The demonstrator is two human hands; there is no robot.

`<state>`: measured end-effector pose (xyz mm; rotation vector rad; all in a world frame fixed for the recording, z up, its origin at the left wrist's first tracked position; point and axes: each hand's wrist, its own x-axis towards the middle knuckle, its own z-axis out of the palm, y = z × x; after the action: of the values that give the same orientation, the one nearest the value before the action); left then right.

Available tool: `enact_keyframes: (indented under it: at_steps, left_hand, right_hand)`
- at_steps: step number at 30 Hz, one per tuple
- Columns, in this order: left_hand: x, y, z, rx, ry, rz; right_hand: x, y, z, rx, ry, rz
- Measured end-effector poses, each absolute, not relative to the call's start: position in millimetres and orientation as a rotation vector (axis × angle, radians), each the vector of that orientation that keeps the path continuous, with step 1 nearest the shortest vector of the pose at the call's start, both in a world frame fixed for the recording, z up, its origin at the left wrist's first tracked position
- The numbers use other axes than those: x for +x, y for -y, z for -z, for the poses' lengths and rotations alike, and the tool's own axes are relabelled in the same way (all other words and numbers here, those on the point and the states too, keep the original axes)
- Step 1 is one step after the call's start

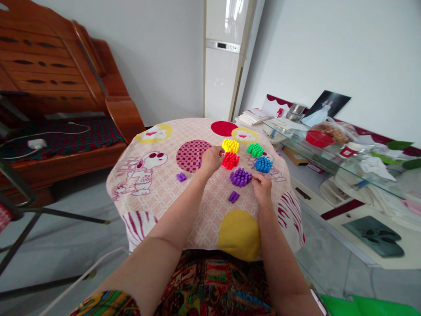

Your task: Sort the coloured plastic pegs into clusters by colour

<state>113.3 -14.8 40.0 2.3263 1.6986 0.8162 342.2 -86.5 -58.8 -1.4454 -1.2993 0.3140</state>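
- Far left: brown wooden bench (42, 66), dark checked cushion (66, 139) on the seat, white charger (37, 143) and its cable on top. Dark metal legs (70, 215) stand on the grey floor (95, 230) in front.
- Center: round table, pinkish patterned cloth (161, 175) with cartoon dogs and colored circles, edge draping over.
- Loose purple pieces (180, 177) lie left on the cloth, apart from the clusters.
- Left hand (213, 160): just left of the red and yellow clusters, fingers bunched narrow; can't tell if they hold anything.
- Behind table: tall white cabinet unit (222, 83) with a small display, against pale walls.
- Yellow cluster (230, 145) at the back, red cluster (230, 160) just in front.
- Second loose purple pair (233, 197), nearer the person than the purple cluster (240, 177).
- Green cluster (255, 150), right of yellow.
- Right hand (262, 184): fingertips narrow at the purple cluster's right edge; can't tell if a piece is gripped.
- Blue cluster (263, 164) just beyond that hand.
- Right: cluttered glass shelf (344, 163), red bowl (319, 138) on it; dark slippers (375, 235) lower down.
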Motion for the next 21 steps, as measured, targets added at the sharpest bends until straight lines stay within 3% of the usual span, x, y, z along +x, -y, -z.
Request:
enact_keyframes:
  at_steps: [7,14,21]
  left_hand:
    - [63,12,-26,2.231,-1.915,-0.490]
    - [68,17,-29,2.219,-1.820,-0.633]
    - [125,33,-42,2.336,-1.568,-0.811]
  right_hand:
    - [342,86,59,-1.435,1.295,-0.312]
    - [341,86,59,-1.456,1.281,-0.311]
    - [341,86,57,-1.455,1.288,-0.332]
